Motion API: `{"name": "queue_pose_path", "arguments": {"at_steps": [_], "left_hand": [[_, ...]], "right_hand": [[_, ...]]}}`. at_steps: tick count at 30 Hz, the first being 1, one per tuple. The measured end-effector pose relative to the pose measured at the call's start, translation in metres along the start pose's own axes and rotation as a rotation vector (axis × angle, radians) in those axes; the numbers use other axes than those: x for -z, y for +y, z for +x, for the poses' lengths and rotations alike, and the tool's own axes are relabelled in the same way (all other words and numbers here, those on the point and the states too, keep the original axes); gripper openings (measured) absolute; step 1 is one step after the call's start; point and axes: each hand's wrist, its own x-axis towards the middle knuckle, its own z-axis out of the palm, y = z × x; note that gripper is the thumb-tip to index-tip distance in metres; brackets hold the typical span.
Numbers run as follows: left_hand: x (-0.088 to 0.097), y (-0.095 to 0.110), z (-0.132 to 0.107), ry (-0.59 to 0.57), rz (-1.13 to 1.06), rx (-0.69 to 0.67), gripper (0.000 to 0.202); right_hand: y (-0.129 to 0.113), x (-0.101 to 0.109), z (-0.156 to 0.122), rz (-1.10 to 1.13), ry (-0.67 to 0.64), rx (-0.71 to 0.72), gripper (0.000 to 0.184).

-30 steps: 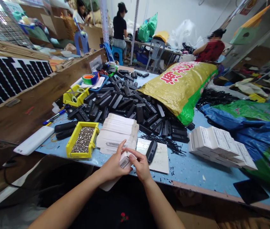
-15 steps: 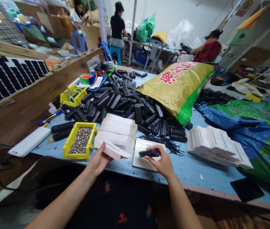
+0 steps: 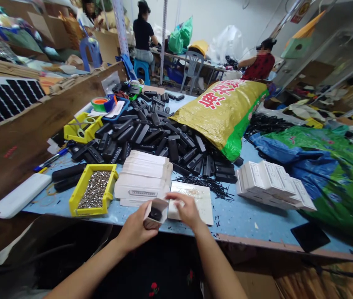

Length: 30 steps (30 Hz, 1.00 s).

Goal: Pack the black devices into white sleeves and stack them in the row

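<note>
In my left hand (image 3: 136,229) is a small white cardboard box (image 3: 163,206), its open end tilted up towards me. A black plastic piece (image 3: 155,214) shows inside the box, mostly hidden by its walls. My right hand (image 3: 187,209) is at the box's right side, with a fingertip at the edge of a raised flap and the other fingers loosely curled. Beneath my right hand lies a white board (image 3: 206,207). Just behind the held box stands a stack of flat white cartons (image 3: 145,176).
A yellow bin (image 3: 112,187) of small metal parts stands left. Behind are heaped black plastic pieces (image 3: 139,133) and a gold sack (image 3: 216,112). Black strips (image 3: 216,187) lie behind the board. White boxes (image 3: 265,180) are stacked right. Several people sit farther back.
The flat carton in my left hand is now opened into a box. The black piece has left my right hand and is in the box. Both hands have come closer together.
</note>
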Motion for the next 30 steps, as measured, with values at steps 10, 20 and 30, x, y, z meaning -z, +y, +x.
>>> {"name": "queue_pose_path", "arguments": {"at_steps": [10, 20, 30], "left_hand": [[0.002, -0.002, 0.031, -0.02, 0.122, 0.044, 0.071], [-0.014, -0.006, 0.035, -0.008, 0.069, -0.03, 0.088], [-0.013, -0.009, 0.045, -0.072, -0.064, -0.09, 0.088]], "right_hand": [[0.076, 0.065, 0.056, -0.376, 0.114, -0.285, 0.011], [-0.021, -0.033, -0.002, 0.111, 0.286, 0.006, 0.017], [0.006, -0.065, 0.003, 0.524, 0.044, -0.056, 0.039]]}}
